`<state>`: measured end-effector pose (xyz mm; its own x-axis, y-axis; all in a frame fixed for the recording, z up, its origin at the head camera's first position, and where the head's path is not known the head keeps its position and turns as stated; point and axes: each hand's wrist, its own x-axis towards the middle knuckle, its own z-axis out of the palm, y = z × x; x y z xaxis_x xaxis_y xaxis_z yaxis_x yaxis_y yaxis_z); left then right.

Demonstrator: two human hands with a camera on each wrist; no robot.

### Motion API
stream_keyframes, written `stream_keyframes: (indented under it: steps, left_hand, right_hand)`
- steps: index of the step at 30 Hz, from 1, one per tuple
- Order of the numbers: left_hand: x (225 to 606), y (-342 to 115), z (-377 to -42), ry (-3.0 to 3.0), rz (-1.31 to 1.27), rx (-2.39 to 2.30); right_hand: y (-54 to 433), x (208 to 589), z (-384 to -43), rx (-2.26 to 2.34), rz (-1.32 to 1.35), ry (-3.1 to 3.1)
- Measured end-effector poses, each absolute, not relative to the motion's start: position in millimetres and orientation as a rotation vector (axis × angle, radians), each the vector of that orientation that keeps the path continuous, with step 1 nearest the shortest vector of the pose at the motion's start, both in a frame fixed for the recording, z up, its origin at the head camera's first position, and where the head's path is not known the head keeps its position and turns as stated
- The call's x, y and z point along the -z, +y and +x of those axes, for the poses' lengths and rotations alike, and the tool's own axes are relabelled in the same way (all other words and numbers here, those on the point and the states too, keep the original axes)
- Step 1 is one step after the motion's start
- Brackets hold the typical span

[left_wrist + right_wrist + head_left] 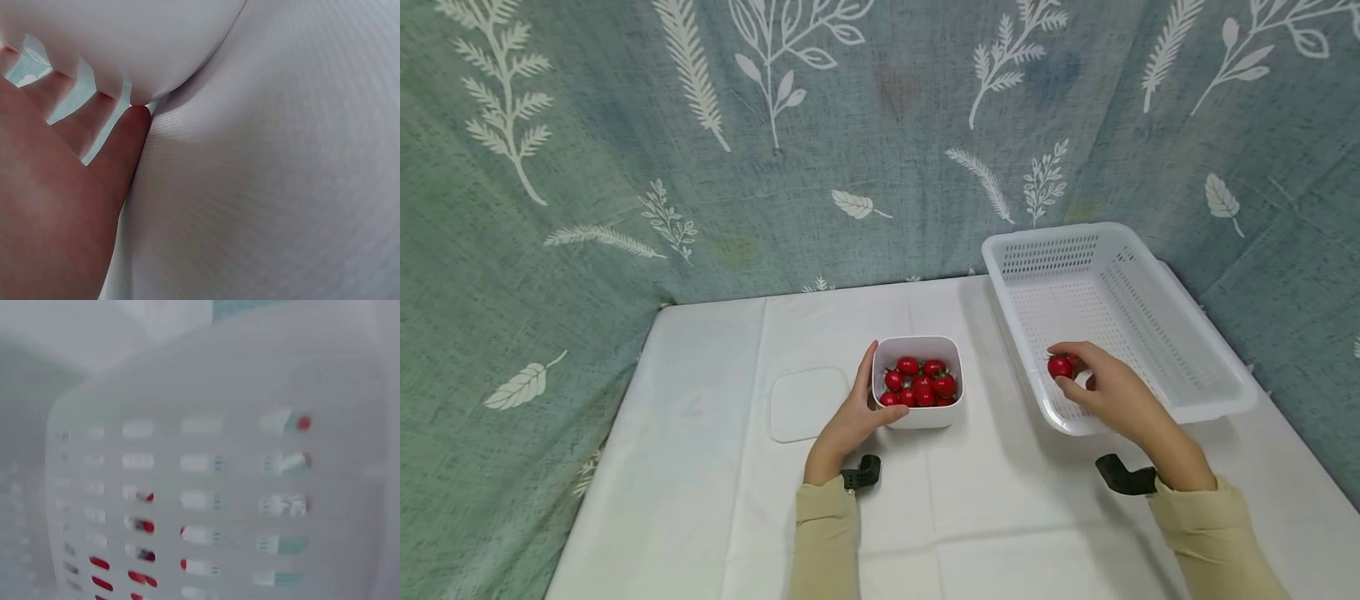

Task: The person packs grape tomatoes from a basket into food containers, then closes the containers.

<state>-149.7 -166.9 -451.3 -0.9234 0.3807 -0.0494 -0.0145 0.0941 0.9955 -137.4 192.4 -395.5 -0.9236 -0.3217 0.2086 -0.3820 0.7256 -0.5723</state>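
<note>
My left hand (847, 425) holds a square white container (919, 419) at its left side, with the thumb on the front rim and the fingers along the outer wall (144, 37). Several red cherry tomatoes (925, 392) lie inside it. Over the near left part of a white slotted basket (1213, 412), my right hand (1101, 385) pinches a cherry tomato (1060, 367) between thumb and fingers. The right wrist view faces the basket's slotted wall (169, 478), and red shows through some slots. In that view the right hand is not visible.
A flat, pale square lid (805, 404) lies left of the container on the white-covered table (700, 467). Behind the table hangs a green leaf-patterned cloth (910, 208). The basket stands near the table's right edge.
</note>
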Motion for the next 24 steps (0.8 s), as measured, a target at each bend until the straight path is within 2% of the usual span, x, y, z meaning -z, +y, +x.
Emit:
stream_keyframes:
  steps: [10, 24]
  left_hand:
    - [451.1, -167.4, -149.1, 2.1, 0.343, -1.879]
    - [448.5, -167.0, -147.3, 2.114, 0.325, -1.865]
  right_hand:
    - [172.2, 393.1, -127.5, -1.12, 0.506, -2.664]
    - [136.4, 380.2, -132.0, -1.315, 0.537, -2.572]
